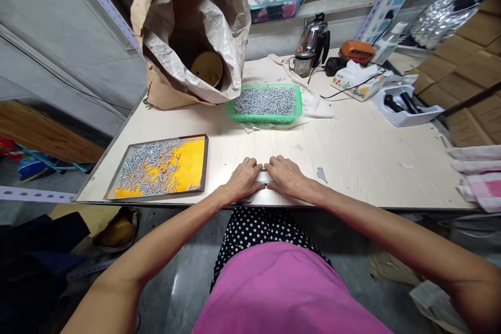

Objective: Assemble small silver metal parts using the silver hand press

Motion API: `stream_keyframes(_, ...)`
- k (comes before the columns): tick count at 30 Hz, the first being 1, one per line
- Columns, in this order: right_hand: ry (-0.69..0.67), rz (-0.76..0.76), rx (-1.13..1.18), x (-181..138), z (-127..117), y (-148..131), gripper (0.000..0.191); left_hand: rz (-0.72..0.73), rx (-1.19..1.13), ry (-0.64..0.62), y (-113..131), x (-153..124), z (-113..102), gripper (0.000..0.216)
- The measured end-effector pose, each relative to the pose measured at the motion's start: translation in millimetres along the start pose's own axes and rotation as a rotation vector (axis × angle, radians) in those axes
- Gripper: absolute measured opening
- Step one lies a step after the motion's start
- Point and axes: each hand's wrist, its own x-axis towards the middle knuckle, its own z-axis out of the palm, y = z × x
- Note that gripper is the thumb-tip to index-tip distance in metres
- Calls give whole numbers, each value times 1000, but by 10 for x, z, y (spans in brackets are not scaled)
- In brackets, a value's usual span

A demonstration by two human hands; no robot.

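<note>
One silvery piece (263, 177) sits at the near edge of one worktop (371, 167), its ends held by two hands, left hand (246, 179) and right hand (285, 177), both curled nearly closed. One tray (205, 164) and one green basket (299, 102) carry small metal pins (148, 167), too many to count.

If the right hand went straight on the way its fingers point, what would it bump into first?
Past the shiny piece it touches, the right hand would probably meet the left hand first; depth is hard to judge.
</note>
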Motion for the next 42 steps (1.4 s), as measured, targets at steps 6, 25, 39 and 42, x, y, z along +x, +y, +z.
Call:
stream_keyframes(6,-23,-33,12,-34,26,-25,22,-5,-8,4,54,1,61,17)
stream_keyframes(25,317,-146,153,-160,449,-93,42,-604,-159,142,-232,-755,7,33)
stream_keyframes(39,411,-119,84,49,557,-133,16,-680,-242,-156,-222,-415,-85,18)
stream_keyframes(42,491,-156,80,94,597,-94,13,-659,-166,-158,-227,-452,-136,15)
